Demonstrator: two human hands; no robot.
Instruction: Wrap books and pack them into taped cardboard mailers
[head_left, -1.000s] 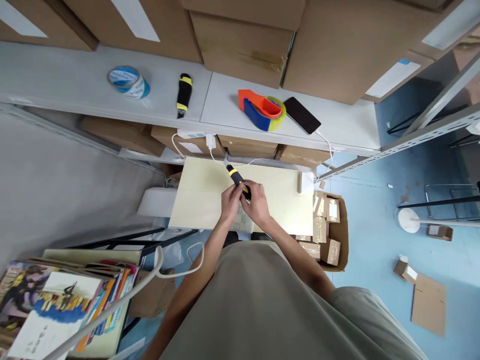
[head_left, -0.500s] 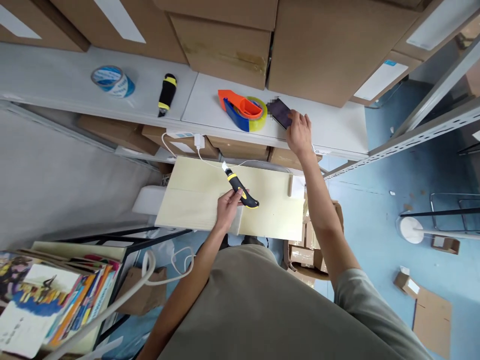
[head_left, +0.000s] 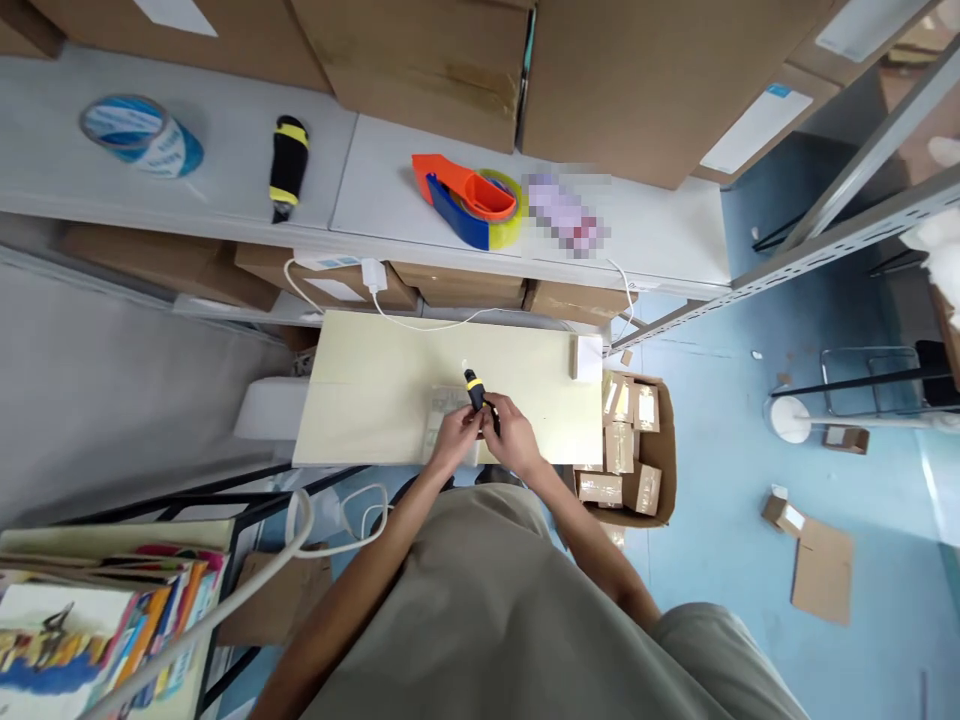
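Note:
A black and yellow utility knife (head_left: 475,388) is held over the pale board, its tip pointing away from me. My left hand (head_left: 453,440) has its fingers closed on the lower part of the handle. From the other side, my right hand (head_left: 516,438) grips the same handle, covering much of it. Under the hands, a flat grey piece (head_left: 435,412) lies on the pale board (head_left: 360,390). On the shelf above lies a phone (head_left: 562,212), its screen pixelated, beside an orange and blue tape dispenser (head_left: 469,200).
A second cutter (head_left: 289,168) and a blue-white tape roll (head_left: 142,138) lie on the shelf (head_left: 225,190). A white charger cable (head_left: 420,326) runs along the board's far edge, near a small white box (head_left: 587,358). An open carton (head_left: 667,450) of small boxes stands right; books (head_left: 150,620) sit lower left.
My right hand has left the phone and come down to the knife, joining my left hand. The phone's dark screen now shows a pixelated, light picture. The knife has moved slightly nearer to me.

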